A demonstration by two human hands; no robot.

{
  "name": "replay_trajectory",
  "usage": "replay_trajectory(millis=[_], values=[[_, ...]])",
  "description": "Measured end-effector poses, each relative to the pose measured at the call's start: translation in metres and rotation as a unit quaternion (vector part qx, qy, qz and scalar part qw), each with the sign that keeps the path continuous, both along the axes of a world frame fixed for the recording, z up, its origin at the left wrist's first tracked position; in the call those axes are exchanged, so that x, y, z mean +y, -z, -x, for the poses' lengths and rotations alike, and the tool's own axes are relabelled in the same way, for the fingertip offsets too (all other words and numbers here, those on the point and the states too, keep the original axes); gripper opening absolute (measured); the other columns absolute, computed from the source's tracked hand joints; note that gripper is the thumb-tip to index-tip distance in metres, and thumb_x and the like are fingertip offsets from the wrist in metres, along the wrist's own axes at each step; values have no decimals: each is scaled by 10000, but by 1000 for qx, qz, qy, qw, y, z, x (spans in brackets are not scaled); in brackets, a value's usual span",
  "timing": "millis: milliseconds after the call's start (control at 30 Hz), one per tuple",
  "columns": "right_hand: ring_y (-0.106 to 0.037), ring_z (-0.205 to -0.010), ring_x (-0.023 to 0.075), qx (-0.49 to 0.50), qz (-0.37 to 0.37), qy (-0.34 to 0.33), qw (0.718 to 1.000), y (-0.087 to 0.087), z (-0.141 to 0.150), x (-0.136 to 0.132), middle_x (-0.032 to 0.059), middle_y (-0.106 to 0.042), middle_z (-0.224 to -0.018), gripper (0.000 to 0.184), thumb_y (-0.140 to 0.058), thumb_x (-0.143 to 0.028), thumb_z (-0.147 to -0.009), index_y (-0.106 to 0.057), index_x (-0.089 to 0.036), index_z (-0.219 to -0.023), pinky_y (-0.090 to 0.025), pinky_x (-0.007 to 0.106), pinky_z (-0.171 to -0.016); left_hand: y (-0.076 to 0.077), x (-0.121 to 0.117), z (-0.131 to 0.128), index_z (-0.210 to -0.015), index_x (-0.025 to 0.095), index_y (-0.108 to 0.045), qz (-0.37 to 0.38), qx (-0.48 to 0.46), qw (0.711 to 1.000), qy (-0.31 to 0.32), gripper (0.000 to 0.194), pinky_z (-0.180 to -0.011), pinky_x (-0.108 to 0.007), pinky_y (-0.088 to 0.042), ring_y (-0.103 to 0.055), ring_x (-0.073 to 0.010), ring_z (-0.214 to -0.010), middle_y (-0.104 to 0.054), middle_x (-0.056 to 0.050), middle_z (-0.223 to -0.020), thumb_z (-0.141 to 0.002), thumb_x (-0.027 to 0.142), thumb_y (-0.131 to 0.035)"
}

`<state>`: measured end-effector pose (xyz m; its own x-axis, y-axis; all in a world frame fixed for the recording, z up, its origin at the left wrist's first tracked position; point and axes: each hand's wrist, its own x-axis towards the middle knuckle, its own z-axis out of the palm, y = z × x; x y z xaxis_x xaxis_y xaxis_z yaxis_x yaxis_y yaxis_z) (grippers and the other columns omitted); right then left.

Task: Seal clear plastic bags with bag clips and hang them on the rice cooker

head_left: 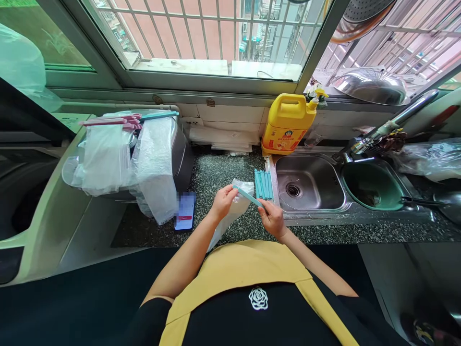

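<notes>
A teal sealing clip (pixel 248 195) is held level over the dark speckled counter, across the top of a clear plastic bag (pixel 236 209) that hangs down from it. My left hand (pixel 222 202) pinches the clip's left end together with the bag's edge. Its right end is pinched by my right hand (pixel 272 218). Several more teal clips (pixel 263 184) lie side by side on the counter just left of the sink.
A steel sink (pixel 309 185) and a green basin (pixel 374 185) are at right, with a yellow detergent jug (pixel 286 122) behind. At left, bags clipped with pink and teal clips (pixel 122 120) hang from a container. A phone (pixel 185 211) lies on the counter.
</notes>
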<state>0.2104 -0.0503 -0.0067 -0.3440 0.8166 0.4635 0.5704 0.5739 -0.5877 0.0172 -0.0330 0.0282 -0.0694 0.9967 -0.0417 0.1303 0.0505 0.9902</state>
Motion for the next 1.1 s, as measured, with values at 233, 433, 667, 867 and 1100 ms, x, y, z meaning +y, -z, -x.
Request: replay_trajectory(millis=[233,433,667,867,1100], values=[[-634,-716,169,22,33,33,999,-3,-2,-1,69,-679,-817,236,-455,-340,-873,-606,-181,-961,-504,284,-642,2,3,3,-561,152,-542,28,-63,998,13,332,-497,-219,-285,-364,-83,-508,-449,30,-513,-631,464,-630],[-620,-683,159,18,28,25,999,-2,-1,-1,53,-668,-766,199,-475,-321,-866,-601,-174,-913,-478,268,-621,5,5,3,-582,144,-569,25,-58,998,27,307,-501,-218,-296,-384,-82,-506,-476,23,-522,-644,440,-623],[-597,-746,180,-91,30,73,993,10,-3,5,62,-653,-758,197,-499,-327,-838,-627,-181,-802,-439,277,-676,5,10,11,-674,151,-619,46,46,997,44,191,-563,-230,-357,-461,-111,-565,-565,6,-607,-651,340,-611],[-627,-776,201,-240,221,247,913,29,-15,54,106,-669,-832,270,-465,-343,-836,-653,-150,-847,-424,267,-645,15,14,24,-988,160,-615,32,110,993,27,320,-633,-244,-397,-469,-119,-604,-582,5,-709,-689,252,-548],[-642,-869,273,-319,283,231,875,41,1,81,193,-668,-916,302,-473,-355,-849,-647,-130,-950,-453,344,-705,24,16,18,-1304,149,-414,30,74,997,22,636,-763,-268,-417,-503,-118,-686,-591,-24,-853,-686,203,-557]])
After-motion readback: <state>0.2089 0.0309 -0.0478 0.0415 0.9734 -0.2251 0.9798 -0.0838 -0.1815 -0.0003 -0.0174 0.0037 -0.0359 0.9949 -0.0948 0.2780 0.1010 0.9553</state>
